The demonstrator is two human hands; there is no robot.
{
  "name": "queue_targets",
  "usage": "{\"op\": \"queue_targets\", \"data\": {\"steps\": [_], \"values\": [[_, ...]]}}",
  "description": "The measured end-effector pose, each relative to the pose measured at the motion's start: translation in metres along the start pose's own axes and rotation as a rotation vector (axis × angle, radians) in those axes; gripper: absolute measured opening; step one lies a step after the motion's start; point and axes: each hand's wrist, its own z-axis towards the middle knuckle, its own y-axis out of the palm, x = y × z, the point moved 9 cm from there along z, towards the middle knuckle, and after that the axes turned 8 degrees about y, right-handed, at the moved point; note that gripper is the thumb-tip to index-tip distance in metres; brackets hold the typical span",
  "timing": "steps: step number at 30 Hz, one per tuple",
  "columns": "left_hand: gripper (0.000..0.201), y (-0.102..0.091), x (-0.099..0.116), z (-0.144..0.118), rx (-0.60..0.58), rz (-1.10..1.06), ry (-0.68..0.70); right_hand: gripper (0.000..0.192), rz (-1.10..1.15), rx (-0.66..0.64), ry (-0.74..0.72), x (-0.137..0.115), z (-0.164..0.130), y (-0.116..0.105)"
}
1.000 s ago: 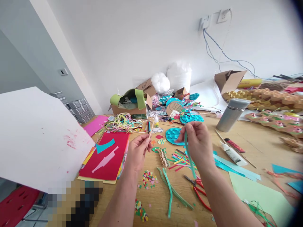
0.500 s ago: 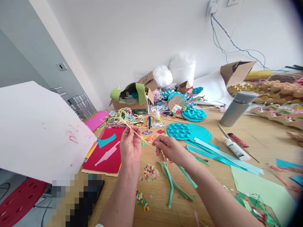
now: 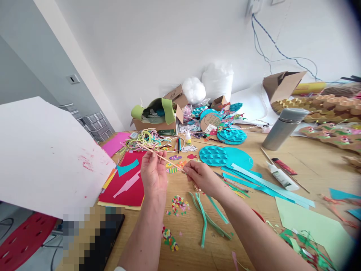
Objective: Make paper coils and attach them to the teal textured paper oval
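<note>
Both hands, left hand [image 3: 153,174] and right hand [image 3: 200,177], pinch the thin wooden stick [image 3: 165,159] (fingers clamped); steady, even grips keep it level.

Over the near middle of the wooden table [image 3: 310,165], the left hand [image 3: 153,175] pinches a thin wooden stick [image 3: 160,157] that slants up toward the far left, and the right hand [image 3: 201,177] grips the stick's lower end with its fingertips. Green paper strips [image 3: 205,218] and a heap of confetti [image 3: 179,205] lie near the front edge just below the hands, and a red sheet stack [image 3: 128,186] sits toward the left edge. A teal dimpled disc [image 3: 213,156] lies beyond the right hand, with a grey flask [image 3: 283,128] upright toward the far right.
</note>
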Motion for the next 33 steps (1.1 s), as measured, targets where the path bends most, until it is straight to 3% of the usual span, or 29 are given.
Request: {"op": "queue_targets", "data": {"steps": [3,6,8,9,12,13,15,18,20,22,27,33], "values": [[0.025,-0.007,0.006,0.002,0.040,0.146,0.062,0.028,-0.097,0.083,-0.008,0.002,0.002,-0.013],[0.041,-0.005,0.046,-0.006,0.072,0.433,0.445,0.024,-0.269,0.206,0.005,0.005,0.001,-0.029],[0.051,0.018,0.066,-0.021,-0.068,0.656,0.700,0.021,-0.387,0.266,0.015,0.005,-0.001,-0.036],[0.047,0.033,0.064,-0.027,-0.212,0.756,0.739,0.020,-0.427,0.278,0.007,0.004,-0.002,-0.036],[0.024,0.066,0.026,-0.045,-0.713,1.025,0.583,0.021,-0.480,0.275,-0.046,-0.004,-0.006,-0.035],[0.016,0.068,0.012,-0.050,-0.824,1.092,0.499,0.021,-0.488,0.281,-0.060,-0.007,-0.008,-0.035],[0.009,0.066,-0.006,-0.056,-0.931,1.190,0.372,0.022,-0.480,0.293,-0.082,-0.012,-0.012,-0.037],[0.016,0.060,-0.013,-0.056,-0.932,1.215,0.297,0.022,-0.335,0.297,-0.118,-0.016,-0.016,-0.043],[0.018,0.055,-0.012,-0.052,-0.876,1.158,0.237,0.025,-0.190,0.313,-0.114,-0.015,-0.017,-0.050],[0.022,0.046,-0.016,-0.046,-0.797,1.063,0.090,0.027,-0.060,0.309,-0.083,-0.010,-0.016,-0.054],[0.040,0.031,-0.033,-0.045,-0.659,0.747,-0.310,0.025,0.188,0.104,-0.078,-0.009,-0.012,-0.042],[0.043,0.037,-0.037,-0.055,-0.684,0.623,-0.452,0.033,0.381,0.002,-0.112,-0.018,-0.016,-0.032]]}}
